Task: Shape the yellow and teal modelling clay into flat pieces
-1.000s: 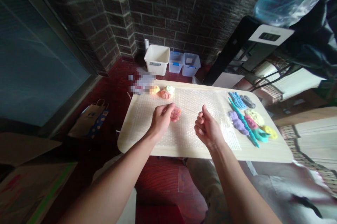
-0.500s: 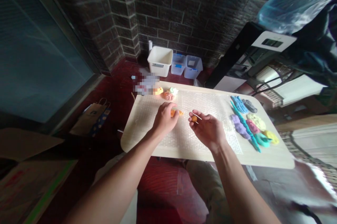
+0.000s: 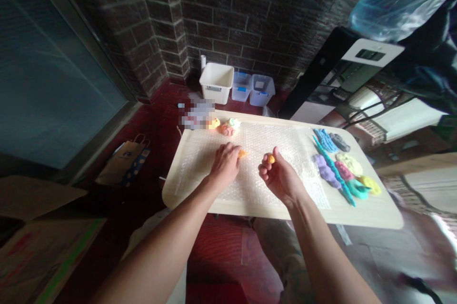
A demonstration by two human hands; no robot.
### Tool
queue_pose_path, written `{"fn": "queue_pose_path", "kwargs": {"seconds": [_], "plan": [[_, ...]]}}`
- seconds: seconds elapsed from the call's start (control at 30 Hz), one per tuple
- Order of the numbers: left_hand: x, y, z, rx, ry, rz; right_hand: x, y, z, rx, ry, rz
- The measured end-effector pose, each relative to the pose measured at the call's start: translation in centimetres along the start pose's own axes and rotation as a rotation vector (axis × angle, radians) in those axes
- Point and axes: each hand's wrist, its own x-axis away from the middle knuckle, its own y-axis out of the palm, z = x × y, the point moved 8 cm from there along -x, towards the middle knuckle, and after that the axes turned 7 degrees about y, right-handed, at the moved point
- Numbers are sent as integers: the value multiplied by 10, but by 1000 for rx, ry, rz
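Observation:
My right hand (image 3: 280, 177) is raised above the middle of the table, holding a small orange ball of modelling clay (image 3: 271, 158) between its thumb and curled fingers. To its left, my left hand (image 3: 224, 163) is lowered over the bubble wrap (image 3: 194, 161), its fingers closed on a piece of orange clay (image 3: 243, 153). Only the right end of that piece shows; the hand covers the remainder. Behind the left hand sit a pinkish-orange and pale green clay lump (image 3: 228, 128) and a yellow clay piece (image 3: 213, 124).
Along the right of the table (image 3: 383, 216) lie several clay lumps, among them blue (image 3: 325, 141), purple (image 3: 325, 171) and yellow (image 3: 370, 185), plus a long teal strip (image 3: 335, 170). A white bin (image 3: 216, 84) and two clear boxes (image 3: 262, 90) stand beyond the far edge.
My left hand has lowered and its fingers have closed over the orange piece. My right hand has closed more round the ball, which moved slightly right; a thin white stick seen there earlier no longer shows.

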Motion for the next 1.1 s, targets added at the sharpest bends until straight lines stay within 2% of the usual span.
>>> {"fn": "queue_pose_path", "kwargs": {"seconds": [0.2,0.27,0.37,0.47,0.57,0.7,0.9,1.1], "plan": [[-5,-9,12,108,-8,63,6,4,-4,72,4,18],[-6,-11,13,151,-33,86,6,-3,-12,270,-108,86],[-7,-13,13,212,-82,92,6,-22,-28,650,-351,286],[-7,-16,17,277,-108,68,1,-44,-33,793,-466,413],[-6,-18,25,388,-96,47,-5,-55,-36,927,-540,478],[-6,-12,30,577,-96,9,-13,-52,-37,1077,-604,473],[-7,4,28,1097,-274,-67,-17,-45,-33,1159,-652,428],[-3,9,24,1255,-467,-113,-4,-40,-39,1068,-676,438]]}}
